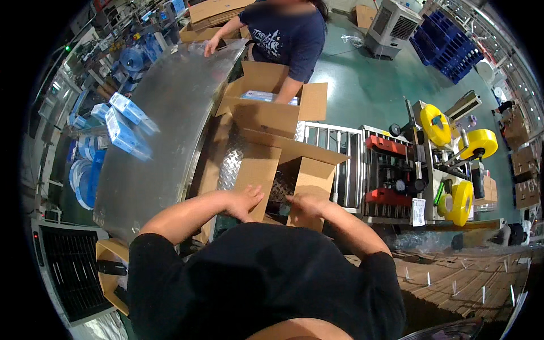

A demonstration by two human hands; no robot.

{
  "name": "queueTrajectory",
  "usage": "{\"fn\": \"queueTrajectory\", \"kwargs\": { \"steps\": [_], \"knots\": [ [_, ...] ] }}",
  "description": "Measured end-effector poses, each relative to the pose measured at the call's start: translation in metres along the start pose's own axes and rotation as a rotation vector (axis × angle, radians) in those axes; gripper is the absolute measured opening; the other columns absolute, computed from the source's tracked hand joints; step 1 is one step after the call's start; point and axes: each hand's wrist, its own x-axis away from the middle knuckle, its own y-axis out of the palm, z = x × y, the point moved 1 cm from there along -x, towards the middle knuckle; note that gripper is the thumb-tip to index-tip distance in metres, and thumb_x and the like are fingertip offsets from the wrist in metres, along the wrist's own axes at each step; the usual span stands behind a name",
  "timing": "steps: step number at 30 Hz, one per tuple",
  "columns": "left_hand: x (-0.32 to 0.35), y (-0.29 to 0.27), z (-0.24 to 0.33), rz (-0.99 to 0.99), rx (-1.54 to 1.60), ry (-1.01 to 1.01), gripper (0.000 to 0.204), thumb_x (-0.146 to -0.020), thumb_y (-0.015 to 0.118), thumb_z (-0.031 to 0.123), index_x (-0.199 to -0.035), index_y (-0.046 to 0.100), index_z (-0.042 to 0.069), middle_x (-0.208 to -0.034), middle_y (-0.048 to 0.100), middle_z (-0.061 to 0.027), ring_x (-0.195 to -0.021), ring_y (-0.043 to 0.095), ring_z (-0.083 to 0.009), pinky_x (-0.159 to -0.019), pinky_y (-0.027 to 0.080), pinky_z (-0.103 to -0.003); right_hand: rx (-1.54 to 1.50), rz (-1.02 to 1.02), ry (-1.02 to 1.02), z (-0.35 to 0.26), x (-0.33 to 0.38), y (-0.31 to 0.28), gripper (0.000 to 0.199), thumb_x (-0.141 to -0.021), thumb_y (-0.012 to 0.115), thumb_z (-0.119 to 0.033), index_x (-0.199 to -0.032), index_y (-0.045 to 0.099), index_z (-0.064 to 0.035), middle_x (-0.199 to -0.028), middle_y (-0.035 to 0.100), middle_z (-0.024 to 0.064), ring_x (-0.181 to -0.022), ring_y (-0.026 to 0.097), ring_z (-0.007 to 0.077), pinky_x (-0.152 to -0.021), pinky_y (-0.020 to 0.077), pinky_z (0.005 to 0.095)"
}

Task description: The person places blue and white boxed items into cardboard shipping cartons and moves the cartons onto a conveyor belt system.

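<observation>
An open brown cardboard box stands right in front of me with its flaps spread. My left hand rests with bent fingers against the box's near left flap. My right hand presses on the near right flap, fingers curled over its lower edge. The inside of the box is dark and mostly hidden by the flaps and my chest.
A second open carton sits beyond, where another person in a dark shirt reaches into it. Blue packets lie on the metal table at left. A roller conveyor leads right to a taping machine with yellow tape rolls.
</observation>
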Motion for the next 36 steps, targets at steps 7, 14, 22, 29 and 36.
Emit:
{"fn": "queueTrajectory", "kwargs": {
  "steps": [7, 14, 22, 29, 36],
  "knots": [
    [-0.062, 0.039, -0.024, 0.813, -0.147, -0.193, 0.052, -0.081, 0.064, 0.042, -0.123, 0.057, 0.011, -0.129, 0.051, -0.018, -0.125, 0.044, -0.0354, -0.105, 0.036, -0.043, 0.333, 1.05, 0.372, 0.038, 0.044, -0.049, 0.081, -0.079, 0.071, -0.034, -0.142, 0.031, -0.0015, -0.14, 0.039, 0.0174, -0.136, 0.03, 0.0357, -0.11, 0.021, 0.0594],
    [-0.056, 0.077, -0.069, 0.945, -0.186, -0.347, 0.06, -0.09, 0.054, 0.029, -0.142, 0.035, 0.006, -0.145, 0.036, -0.0198, -0.139, 0.028, -0.0321, -0.115, 0.019, -0.051, -0.173, 0.826, 0.098, 0.077, 0.013, 0.029, 0.064, -0.089, 0.06, -0.034, -0.14, 0.038, -0.004, -0.147, 0.037, 0.0164, -0.137, 0.032, 0.0364, -0.111, 0.0241, 0.0545],
    [0.034, -0.004, -0.183, 1.012, 1.25, -0.635, 0.068, -0.094, 0.048, 0.047, -0.144, 0.033, 0.003, -0.145, 0.04, -0.0176, -0.135, 0.037, -0.0323, -0.111, 0.03, -0.043, -1.293, 0.763, 0.727, 0.127, -0.137, 0.191, 0.1, -0.084, 0.064, -0.055, -0.149, 0.015, 0.0036, -0.137, 0.047, 0.0238, -0.129, 0.043, 0.0387, -0.112, 0.0232, 0.045],
    [0.001, 0.092, -0.225, 0.901, 0.449, -0.853, 0.085, -0.091, 0.033, 0.067, -0.152, 0.015, 0.011, -0.158, 0.009, -0.0168, -0.146, 0.005, -0.0358, -0.118, 0.006, -0.046, -0.993, 0.678, 0.805, 0.143, -0.078, 0.179, 0.098, -0.076, 0.075, -0.052, -0.143, 0.031, 0.0023, -0.115, 0.063, 0.0197, -0.103, 0.061, 0.0283, -0.092, 0.0458, 0.0399],
    [-0.002, 0.071, -0.268, 0.791, 0.594, -0.822, 0.081, -0.092, 0.028, 0.066, -0.151, 0.02, 0.011, -0.157, 0.012, -0.0183, -0.145, 0.008, -0.0361, -0.118, 0.008, -0.044, -1.445, 0.702, 0.863, 0.143, -0.104, 0.222, 0.093, -0.077, 0.072, -0.056, -0.139, 0.038, 0.004, -0.137, 0.048, 0.023, -0.125, 0.047, 0.0343, -0.1, 0.0403, 0.0411]
  ]
}}
